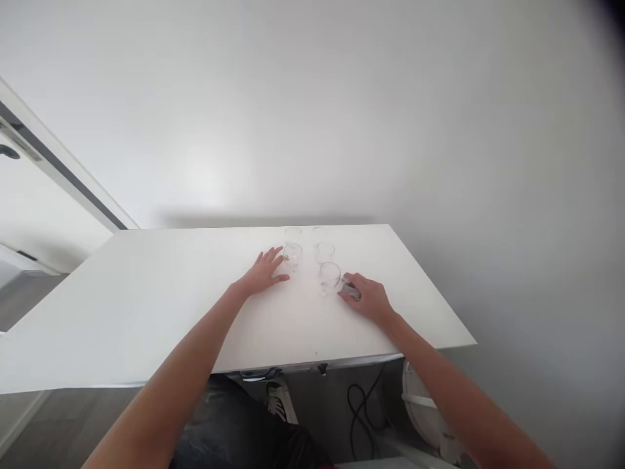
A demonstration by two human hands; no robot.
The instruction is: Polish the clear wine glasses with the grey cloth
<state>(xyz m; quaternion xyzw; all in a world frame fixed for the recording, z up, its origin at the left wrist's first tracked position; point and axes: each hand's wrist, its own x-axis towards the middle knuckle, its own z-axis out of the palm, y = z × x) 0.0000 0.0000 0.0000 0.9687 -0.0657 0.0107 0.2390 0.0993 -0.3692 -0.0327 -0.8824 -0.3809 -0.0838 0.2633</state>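
Several clear glass cups stand in two short rows on the white table (161,306). My left hand (263,270) rests with fingers spread, its fingertips at the side of the front-left glass cup (293,255). Behind that one is another glass cup (293,234). In the right-hand row are a front glass cup (330,275) and a middle glass cup (325,251), with a faint rim (318,231) behind them. My right hand (368,296) curls around a clear glass (350,291), partly hidden by the fingers, just right of the front cup.
A plain wall (273,117) rises along the table's back edge. At far left is a door with a handle (8,152). Beneath the front edge are a black cable (359,417), a round white object (420,397) and a shoe (282,400).
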